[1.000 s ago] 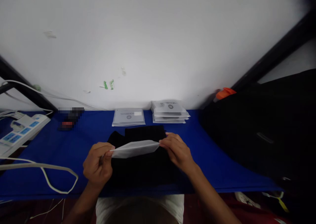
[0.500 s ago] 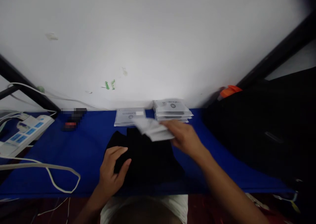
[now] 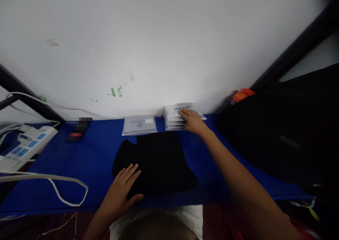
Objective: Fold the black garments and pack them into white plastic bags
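A folded black cloth [image 3: 156,159] lies on the blue table cover [image 3: 87,151] in front of me. My left hand [image 3: 122,190] rests flat on the cloth's near left part, fingers spread. My right hand [image 3: 192,120] reaches to the back of the table and lies on top of a stack of white packets [image 3: 173,117] by the wall. Its fingers are stretched over the top packet. A single white packet [image 3: 139,124] lies flat to the left of the stack.
A white power strip [image 3: 23,146] and a looped white cable [image 3: 60,190] lie at the left. A dark blurred object [image 3: 76,127] sits near the wall. A large black bag [image 3: 286,134] with an orange-capped item [image 3: 242,94] fills the right side.
The white packet held by both hands was carried by my right hand to the stack at the back. My left hand let go and dropped flat onto the black cloth.
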A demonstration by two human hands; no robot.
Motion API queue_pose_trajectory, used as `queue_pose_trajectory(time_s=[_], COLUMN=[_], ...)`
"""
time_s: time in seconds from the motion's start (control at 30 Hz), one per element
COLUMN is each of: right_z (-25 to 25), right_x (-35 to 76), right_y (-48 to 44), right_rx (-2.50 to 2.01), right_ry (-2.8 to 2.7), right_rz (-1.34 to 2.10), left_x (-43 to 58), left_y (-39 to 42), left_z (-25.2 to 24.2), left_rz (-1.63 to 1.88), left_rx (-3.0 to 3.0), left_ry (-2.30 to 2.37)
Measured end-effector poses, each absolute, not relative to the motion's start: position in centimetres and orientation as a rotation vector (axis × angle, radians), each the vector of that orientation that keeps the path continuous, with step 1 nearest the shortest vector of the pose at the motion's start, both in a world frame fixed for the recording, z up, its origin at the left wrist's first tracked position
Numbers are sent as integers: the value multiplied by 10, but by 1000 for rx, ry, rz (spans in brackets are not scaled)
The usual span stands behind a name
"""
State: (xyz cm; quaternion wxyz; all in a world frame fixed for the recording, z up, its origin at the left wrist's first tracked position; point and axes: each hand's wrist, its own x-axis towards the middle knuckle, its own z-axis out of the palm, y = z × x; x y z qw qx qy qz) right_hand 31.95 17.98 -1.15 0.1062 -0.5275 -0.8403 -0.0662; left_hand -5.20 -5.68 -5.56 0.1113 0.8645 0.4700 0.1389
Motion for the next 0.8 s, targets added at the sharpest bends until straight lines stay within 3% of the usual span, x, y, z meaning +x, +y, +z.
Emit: queue_pose_trajectory(time_s=[0.27, 0.37, 0.6, 0.8], right_z=[5, 9, -22, -27], right_x=[322, 307, 289, 292], right_y=[168, 123, -32, -76], right_rx=[-1511, -1322, -1143, -1162], right_ry=[-2408, -2317, -2624, -2416], right_rz=[-129, -141, 420, 399], left_x=[-44, -45, -80, -88], left_y=[-36, -39, -78, -79], left_z=[-52, -47, -56, -40], left_rz=[343, 437, 490, 720], left_rx=[2492, 2426, 2437, 2426], left_ry=[1299, 1361, 1319, 1327])
